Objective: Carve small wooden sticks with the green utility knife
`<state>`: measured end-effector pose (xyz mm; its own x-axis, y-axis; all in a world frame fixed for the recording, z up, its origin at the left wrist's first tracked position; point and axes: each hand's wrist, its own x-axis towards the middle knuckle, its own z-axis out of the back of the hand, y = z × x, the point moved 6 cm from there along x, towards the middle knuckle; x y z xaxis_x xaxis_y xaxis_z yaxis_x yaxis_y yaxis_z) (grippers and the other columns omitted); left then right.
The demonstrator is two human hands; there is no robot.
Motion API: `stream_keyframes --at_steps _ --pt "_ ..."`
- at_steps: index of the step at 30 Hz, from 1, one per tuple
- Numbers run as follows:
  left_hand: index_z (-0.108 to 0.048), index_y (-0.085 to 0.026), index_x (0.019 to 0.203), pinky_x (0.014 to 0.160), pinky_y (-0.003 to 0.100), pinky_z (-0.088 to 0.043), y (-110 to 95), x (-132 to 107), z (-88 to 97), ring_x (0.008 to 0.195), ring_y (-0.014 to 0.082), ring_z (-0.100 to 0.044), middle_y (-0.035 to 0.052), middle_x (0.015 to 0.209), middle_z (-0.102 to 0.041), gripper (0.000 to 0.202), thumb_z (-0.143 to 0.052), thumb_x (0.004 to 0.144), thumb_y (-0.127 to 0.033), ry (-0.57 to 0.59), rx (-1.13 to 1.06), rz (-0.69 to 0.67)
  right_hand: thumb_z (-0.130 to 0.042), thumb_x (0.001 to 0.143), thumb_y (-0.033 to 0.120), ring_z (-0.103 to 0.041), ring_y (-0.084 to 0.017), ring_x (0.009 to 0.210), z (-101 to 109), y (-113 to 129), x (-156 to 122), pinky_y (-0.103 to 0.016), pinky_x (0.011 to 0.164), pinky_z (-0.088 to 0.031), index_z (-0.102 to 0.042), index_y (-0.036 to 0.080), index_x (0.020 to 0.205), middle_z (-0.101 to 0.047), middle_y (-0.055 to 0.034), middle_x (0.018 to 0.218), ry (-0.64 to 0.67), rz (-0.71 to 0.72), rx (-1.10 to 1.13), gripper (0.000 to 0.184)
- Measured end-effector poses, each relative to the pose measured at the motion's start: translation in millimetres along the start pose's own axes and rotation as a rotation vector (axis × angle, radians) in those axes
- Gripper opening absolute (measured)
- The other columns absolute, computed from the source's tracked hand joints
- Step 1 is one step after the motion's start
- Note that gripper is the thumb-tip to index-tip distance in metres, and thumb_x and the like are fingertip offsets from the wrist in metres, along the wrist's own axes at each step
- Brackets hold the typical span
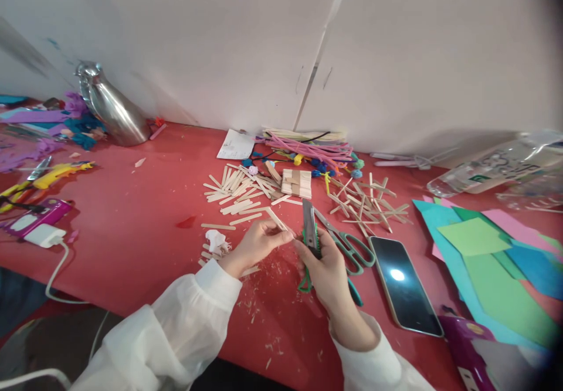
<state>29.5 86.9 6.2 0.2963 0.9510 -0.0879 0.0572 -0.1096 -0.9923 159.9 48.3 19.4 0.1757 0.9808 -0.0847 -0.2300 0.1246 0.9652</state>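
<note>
- left hand is mid-table, thumb + fingers pinched closed on a thin, pale wooden craft stick, which slants up to the far left out of the grip
- right hand is just right of it, fingers wrapped tight round a green-handled utility knife w/ a grey metal front, pointing to the far side
- fingertips of both hands nearly meet at the stick's near end; can't tell if the blade touches the wood tbh, too small
- pale wood shavings all over the red tabletop below the hands
- loose pile of flat pale craft sticks just beyond the left hand, w/ a banded block of pale sticks at its right
- heap of crisscrossed thin wooden sticks farther right
- grey-green-handled scissors right beside the right hand, then a black-screened phone lying flat, approx btwn the scissors & the multicoloured paper sheets on the right
- bundle of pink and cream fuzzy pipe cleaners at the far side
- shiny steel jug stands far left
</note>
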Motion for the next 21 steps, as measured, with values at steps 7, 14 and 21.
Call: stream_keyframes --at_steps 7,14,21 --pt "-0.06 -0.015 0.067 0.055 0.023 -0.044 -16 3 19.4 0.055 0.0121 -0.055 0.0003 0.06 -0.058 0.033 -0.051 0.082 -0.043 -0.063 0.124 -0.081 -0.056 0.076 0.039 -0.044 -0.009 0.04 7 1 6 -0.021 0.04 -0.039 -0.052 0.019 0.088 -0.046 0.0088 0.051 -0.03 0.125 -0.128 0.024" --pt "-0.057 -0.016 0.071 0.065 0.027 -0.053 -11 6 29.1 0.069 0.0188 -0.067 0.0036 0.067 -0.066 0.033 -0.049 0.084 -0.046 -0.149 0.203 -0.121 -0.044 0.084 0.039 -0.056 -0.015 0.052 5 6 2 -0.025 0.051 -0.045 -0.056 0.016 0.093 -0.062 -0.0019 0.066 -0.02 0.358 -0.409 0.028" --pt "-0.058 -0.017 0.072 0.065 0.026 -0.052 -9 9 37.0 0.068 0.0178 -0.067 0.0052 0.069 -0.068 0.035 -0.044 0.087 -0.044 -0.204 0.375 -0.208 -0.037 0.087 0.032 -0.068 -0.023 0.067 -7 -4 -2 -0.028 0.056 -0.048 -0.063 0.016 0.098 -0.071 -0.0106 0.081 0.003 0.508 -0.684 0.033"
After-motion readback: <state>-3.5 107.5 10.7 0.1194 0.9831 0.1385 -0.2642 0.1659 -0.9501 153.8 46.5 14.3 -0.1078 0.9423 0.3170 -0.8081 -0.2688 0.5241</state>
